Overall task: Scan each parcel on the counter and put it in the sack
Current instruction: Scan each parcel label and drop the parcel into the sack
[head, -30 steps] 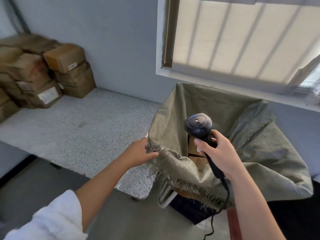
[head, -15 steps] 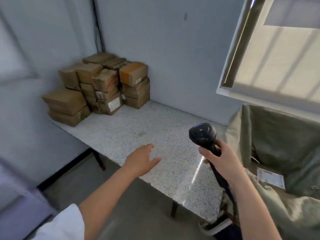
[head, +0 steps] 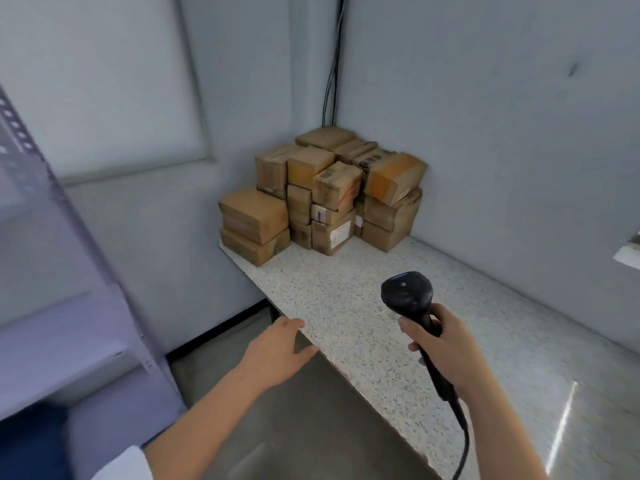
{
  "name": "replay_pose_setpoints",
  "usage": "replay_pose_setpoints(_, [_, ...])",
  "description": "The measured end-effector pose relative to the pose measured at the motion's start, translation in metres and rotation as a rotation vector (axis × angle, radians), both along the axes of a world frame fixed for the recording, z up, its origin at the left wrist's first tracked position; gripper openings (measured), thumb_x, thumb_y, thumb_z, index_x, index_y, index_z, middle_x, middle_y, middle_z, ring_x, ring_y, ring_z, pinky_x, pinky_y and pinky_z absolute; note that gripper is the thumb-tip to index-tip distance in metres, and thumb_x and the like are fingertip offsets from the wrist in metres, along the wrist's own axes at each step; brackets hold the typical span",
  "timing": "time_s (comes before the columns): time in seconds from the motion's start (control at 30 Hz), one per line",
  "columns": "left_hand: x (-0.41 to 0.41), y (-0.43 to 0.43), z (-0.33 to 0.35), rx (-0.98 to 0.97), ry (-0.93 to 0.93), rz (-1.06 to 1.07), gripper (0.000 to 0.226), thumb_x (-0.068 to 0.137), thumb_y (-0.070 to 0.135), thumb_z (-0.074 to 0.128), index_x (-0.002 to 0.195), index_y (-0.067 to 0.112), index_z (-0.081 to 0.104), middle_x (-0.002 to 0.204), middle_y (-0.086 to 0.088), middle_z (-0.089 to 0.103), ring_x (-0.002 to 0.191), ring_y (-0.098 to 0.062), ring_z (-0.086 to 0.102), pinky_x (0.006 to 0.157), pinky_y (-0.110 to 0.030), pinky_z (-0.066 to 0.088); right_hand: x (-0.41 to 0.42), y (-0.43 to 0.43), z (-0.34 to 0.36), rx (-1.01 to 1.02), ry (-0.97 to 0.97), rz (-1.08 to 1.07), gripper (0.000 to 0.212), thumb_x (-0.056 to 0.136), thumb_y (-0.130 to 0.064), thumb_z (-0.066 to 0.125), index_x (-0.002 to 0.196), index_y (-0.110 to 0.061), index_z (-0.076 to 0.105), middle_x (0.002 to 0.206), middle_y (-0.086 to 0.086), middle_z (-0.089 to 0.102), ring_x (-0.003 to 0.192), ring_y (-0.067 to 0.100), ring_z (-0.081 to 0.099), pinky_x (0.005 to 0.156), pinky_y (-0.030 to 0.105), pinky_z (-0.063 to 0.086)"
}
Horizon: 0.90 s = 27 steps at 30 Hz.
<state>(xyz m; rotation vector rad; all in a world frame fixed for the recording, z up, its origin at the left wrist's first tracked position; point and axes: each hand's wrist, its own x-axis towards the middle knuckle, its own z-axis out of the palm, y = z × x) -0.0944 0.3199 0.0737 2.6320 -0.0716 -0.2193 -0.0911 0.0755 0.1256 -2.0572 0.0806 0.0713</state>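
Several brown cardboard parcels (head: 322,195) are stacked in the far corner of a speckled stone counter (head: 346,299), against the walls. My right hand (head: 440,344) grips the handle of a black barcode scanner (head: 408,296), held upright above the counter, its cord hanging down past my wrist. My left hand (head: 280,344) hovers at the counter's near edge with fingers relaxed and nothing in it, well short of the parcels. The sack is out of view.
A pale metal shelf unit (head: 52,271) stands at the left. Dark cables (head: 332,64) run down the wall corner above the parcels. Grey floor (head: 294,427) lies below the counter's edge. A white sill end (head: 627,252) shows at the right.
The view has swung left, away from the sack and onto the parcel stack. My left hand let go of the sack's rim and now hovers at the counter's edge. The scanner stays in my right hand.
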Motion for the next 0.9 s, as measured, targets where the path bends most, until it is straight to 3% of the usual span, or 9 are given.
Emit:
replay_pose_setpoints(0.23, [0.094,0.061,-0.015,0.028,0.013,0.084,0.058,0.093,0.047,0.049,0.141,0.019,0.037,0.142,0.002,0.037,0.128,-0.012,0.040,0.104,-0.024,0.035,0.108,0.057,-0.007,-0.012,0.012,0.105,0.018,0.083,-0.031,0.066,0.096,-0.023,0.055,0.080,0.002,0.067,0.072,0.017,0.065,0.069,0.037,0.056])
replay_pose_setpoints(0.43, [0.167,0.096,-0.019,-0.019,-0.011,0.138,0.055,0.093,0.044,0.050,0.139,0.015,0.040,0.138,0.001,0.042,0.114,-0.012,0.053,0.101,-0.028,0.039,0.186,0.094,-0.005,-0.039,0.034,0.162,0.017,0.083,-0.032,0.065,0.093,-0.025,0.054,0.080,0.000,0.067,0.072,0.015,0.065,0.069,0.038,0.056])
replay_pose_setpoints(0.57, [0.209,0.121,-0.025,-0.084,0.017,0.184,0.054,0.094,0.042,0.049,0.139,0.015,0.039,0.141,0.000,0.040,0.123,-0.014,0.045,0.102,-0.023,0.035,0.221,0.121,-0.008,-0.042,0.068,0.206,0.016,0.083,-0.032,0.066,0.092,-0.026,0.054,0.080,-0.001,0.066,0.072,0.015,0.066,0.071,0.039,0.056])
replay_pose_setpoints(0.67, [0.247,0.145,-0.029,-0.105,-0.006,0.211,0.047,0.093,0.040,0.050,0.133,0.016,0.045,0.132,-0.002,0.047,0.115,-0.013,0.048,0.096,-0.023,0.039,0.248,0.144,-0.014,-0.061,0.090,0.228,0.018,0.083,-0.033,0.066,0.094,-0.027,0.054,0.081,-0.003,0.066,0.073,0.013,0.065,0.067,0.033,0.056])
replay_pose_setpoints(0.73, [0.275,0.164,-0.030,-0.113,-0.038,0.233,0.046,0.093,0.039,0.051,0.132,0.015,0.047,0.127,-0.003,0.048,0.109,-0.013,0.049,0.093,-0.024,0.041,0.266,0.161,-0.017,-0.053,0.083,0.217,0.016,0.083,-0.032,0.066,0.093,-0.027,0.054,0.081,-0.003,0.066,0.072,0.012,0.065,0.065,0.031,0.055])
replay_pose_setpoints(0.9, [0.352,0.211,-0.024,-0.092,-0.070,0.250,0.053,0.092,0.040,0.052,0.136,0.014,0.040,0.136,-0.007,0.041,0.118,-0.021,0.046,0.097,-0.033,0.042,0.311,0.210,-0.023,-0.041,0.082,0.166,0.017,0.083,-0.032,0.066,0.091,-0.035,0.051,0.082,-0.004,0.066,0.072,0.011,0.065,0.064,0.028,0.054])
